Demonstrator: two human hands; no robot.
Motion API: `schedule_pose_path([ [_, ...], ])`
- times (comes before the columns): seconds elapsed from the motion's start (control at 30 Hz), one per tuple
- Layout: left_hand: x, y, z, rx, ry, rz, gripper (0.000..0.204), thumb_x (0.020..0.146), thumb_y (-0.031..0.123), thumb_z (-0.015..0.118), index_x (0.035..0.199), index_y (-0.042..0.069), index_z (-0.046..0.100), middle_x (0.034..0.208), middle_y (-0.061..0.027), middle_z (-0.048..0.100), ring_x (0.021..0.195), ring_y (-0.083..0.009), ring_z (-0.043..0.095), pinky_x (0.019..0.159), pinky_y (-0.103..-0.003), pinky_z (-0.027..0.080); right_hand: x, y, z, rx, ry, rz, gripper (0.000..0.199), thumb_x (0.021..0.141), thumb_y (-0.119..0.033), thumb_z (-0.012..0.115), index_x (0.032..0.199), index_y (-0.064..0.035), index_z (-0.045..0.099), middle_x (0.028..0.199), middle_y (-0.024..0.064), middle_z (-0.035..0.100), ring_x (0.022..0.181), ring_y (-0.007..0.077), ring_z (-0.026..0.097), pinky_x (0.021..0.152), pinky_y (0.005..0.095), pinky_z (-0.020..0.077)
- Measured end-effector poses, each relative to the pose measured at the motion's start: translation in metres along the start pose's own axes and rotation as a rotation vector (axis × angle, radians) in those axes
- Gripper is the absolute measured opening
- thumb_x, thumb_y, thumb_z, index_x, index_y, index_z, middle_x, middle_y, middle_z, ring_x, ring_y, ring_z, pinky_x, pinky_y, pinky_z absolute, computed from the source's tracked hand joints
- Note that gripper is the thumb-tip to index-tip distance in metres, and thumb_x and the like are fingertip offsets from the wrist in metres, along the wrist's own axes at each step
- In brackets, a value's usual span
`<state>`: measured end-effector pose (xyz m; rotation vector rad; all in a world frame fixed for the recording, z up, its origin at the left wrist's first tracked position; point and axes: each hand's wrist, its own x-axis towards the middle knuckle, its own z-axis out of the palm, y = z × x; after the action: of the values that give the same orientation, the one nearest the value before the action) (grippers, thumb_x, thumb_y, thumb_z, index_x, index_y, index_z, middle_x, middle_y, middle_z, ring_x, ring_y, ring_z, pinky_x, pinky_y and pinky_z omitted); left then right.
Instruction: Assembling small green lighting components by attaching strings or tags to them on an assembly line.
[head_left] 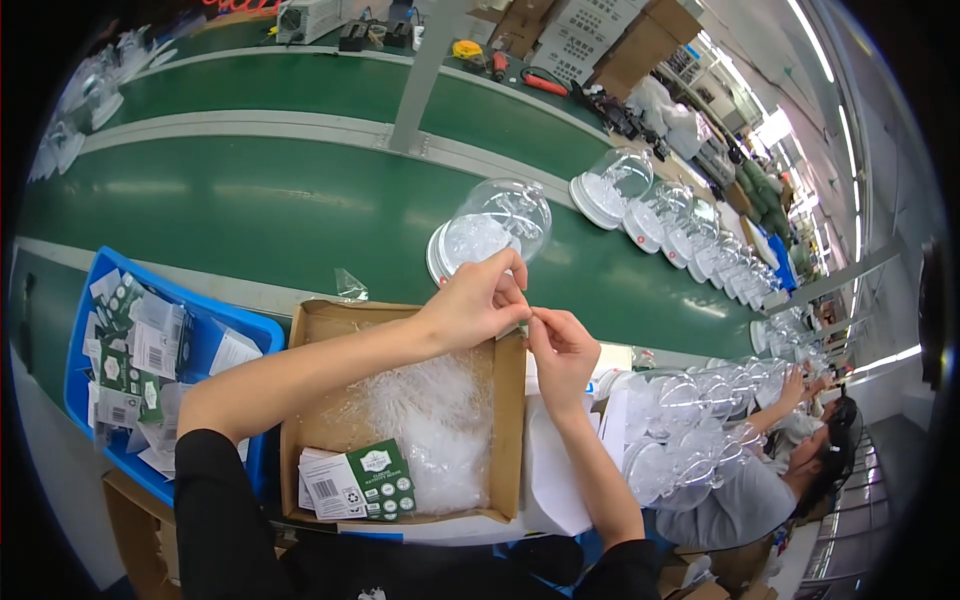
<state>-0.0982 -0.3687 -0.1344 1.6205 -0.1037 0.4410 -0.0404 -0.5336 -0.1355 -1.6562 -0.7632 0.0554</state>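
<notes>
My left hand (478,300) and my right hand (562,345) meet fingertip to fingertip above the far right corner of an open cardboard box (310,345). They pinch something small and thin between them; I cannot tell what it is. The box holds a heap of clear plastic bags (435,420) and a stack of green and white cards (360,482). Just beyond my hands a clear plastic dome on a white base (492,225) sits on the green conveyor belt (250,210).
A blue bin (235,325) of green and white cards stands left of the box. More clear domes (640,190) line the belt to the right. Stacked clear domes (690,420) lie right of me, beside a seated co-worker (760,480). Tools and cartons sit at the far side.
</notes>
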Motion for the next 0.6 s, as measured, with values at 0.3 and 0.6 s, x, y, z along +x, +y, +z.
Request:
schedule_pose_path([
  [0.3, 0.01, -0.003, -0.01, -0.186, -0.019, -0.042, 0.026, 0.083, 0.002, 0.068, 0.096, 0.004, 0.045, 0.082, -0.0066, 0.066, 0.076, -0.011, 0.063, 0.069, -0.026, 0.051, 0.055, -0.054, -0.019, -0.553, -0.337, -0.282, 0.009, 0.08, -0.003, 0.068, 0.089, -0.0017, 0.07, 0.08, 0.0083, 0.067, 0.064, 0.0136, 0.062, 0.054, 0.0252, 0.0468],
  [0.6, 0.023, 0.005, -0.029, 0.177, 0.314, 0.344, 0.052, 0.078, 0.015, 0.072, 0.12, 0.002, 0.045, 0.112, -0.0155, 0.055, 0.095, -0.0217, 0.061, 0.079, -0.034, 0.051, 0.121, -0.076, 0.014, -0.072, -0.287, 0.019, 0.016, 0.091, -0.008, 0.059, 0.099, 0.0049, 0.066, 0.087, 0.009, 0.07, 0.076, 0.0129, 0.068, 0.061, 0.0216, 0.0525],
])
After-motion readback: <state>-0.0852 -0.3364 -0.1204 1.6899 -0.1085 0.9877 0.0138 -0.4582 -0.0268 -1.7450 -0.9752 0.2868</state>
